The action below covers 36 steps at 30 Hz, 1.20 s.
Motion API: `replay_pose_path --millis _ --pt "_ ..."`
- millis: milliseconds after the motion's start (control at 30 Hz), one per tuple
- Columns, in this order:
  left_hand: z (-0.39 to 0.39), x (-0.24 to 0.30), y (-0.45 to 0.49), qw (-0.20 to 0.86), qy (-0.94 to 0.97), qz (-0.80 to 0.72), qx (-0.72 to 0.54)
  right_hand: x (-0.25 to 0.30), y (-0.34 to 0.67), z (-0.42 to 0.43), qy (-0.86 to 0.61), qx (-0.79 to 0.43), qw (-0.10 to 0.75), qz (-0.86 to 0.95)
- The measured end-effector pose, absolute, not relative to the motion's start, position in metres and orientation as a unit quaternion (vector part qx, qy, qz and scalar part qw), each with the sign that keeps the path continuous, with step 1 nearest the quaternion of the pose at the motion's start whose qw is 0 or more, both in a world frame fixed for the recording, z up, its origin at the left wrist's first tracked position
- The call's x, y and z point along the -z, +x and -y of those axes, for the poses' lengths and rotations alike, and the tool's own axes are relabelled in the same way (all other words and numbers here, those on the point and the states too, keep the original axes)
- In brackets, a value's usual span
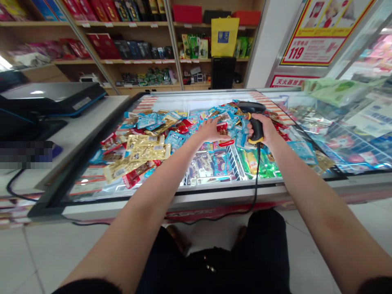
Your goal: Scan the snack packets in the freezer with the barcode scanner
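Note:
My right hand [268,129] is wrapped round the grip of a black and yellow handheld barcode scanner [251,107], whose cable drops from the handle toward me. Over the pile of wrapped ice creams, my left hand [210,130] reaches out palm down, its fingers stretched and the thumb apart. A small red packet [226,143] lies just under that thumb; whether they touch, I cannot tell. Blue packets [176,140] and gold packets [148,149] lie heaped to the left of this hand. Below it, upright packets [205,165] stand in a white wire basket [236,162].
The chest freezer [211,197] has a glass top with a dark frame. A counter [49,163] with a flat scale-like device [58,98] stands at left. Stocked shelves [137,61] line the back. The scanner cable [214,219] hangs across the freezer's front.

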State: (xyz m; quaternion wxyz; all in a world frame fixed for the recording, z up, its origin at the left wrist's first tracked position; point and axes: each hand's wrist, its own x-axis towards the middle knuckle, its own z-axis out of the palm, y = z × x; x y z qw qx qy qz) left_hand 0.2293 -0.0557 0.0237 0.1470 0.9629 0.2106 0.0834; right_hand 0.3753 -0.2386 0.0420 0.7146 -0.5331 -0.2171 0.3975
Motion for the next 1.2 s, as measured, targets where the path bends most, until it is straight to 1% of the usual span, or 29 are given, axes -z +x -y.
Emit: replay_pose_path --millis 67,167,467,600,667,733,800,900,1000,1100,1200 --pt "0.055 -0.025 0.224 0.132 0.961 -0.235 -0.064 -0.045 0.374 0.239 -0.541 -0.390 0.714 0.215" --pt "0.062 -0.028 0.221 0.131 0.953 -0.261 -0.079 -0.051 0.370 0.236 -0.548 -0.380 0.710 0.229" --pt "0.069 -0.028 0.216 0.246 0.913 -0.278 -0.170 -0.060 0.337 0.203 -0.562 -0.372 0.691 0.262" --pt "0.080 -0.023 0.230 0.177 0.918 -0.308 -0.174 -0.063 0.326 0.188 -0.552 -0.365 0.704 0.257" --pt "0.085 -0.024 0.236 0.170 0.919 -0.315 -0.167 -0.065 0.325 0.184 -0.549 -0.367 0.708 0.252" --pt "0.083 -0.026 0.239 0.220 0.907 -0.316 -0.170 -0.068 0.324 0.181 -0.551 -0.367 0.709 0.245" --pt "0.072 -0.029 0.237 0.303 0.875 -0.323 -0.196 -0.070 0.322 0.179 -0.559 -0.359 0.707 0.241" --pt "0.043 -0.031 0.227 0.422 0.793 -0.348 -0.269 -0.074 0.316 0.172 -0.565 -0.359 0.700 0.248" --pt "0.012 -0.032 0.211 0.514 0.702 -0.356 -0.341 -0.077 0.303 0.161 -0.563 -0.380 0.686 0.259" --pt "-0.009 -0.031 0.192 0.569 0.638 -0.350 -0.383 -0.078 0.287 0.149 -0.574 -0.393 0.667 0.268" --pt "-0.020 -0.030 0.178 0.575 0.609 -0.346 -0.423 -0.079 0.270 0.142 -0.586 -0.391 0.648 0.289"
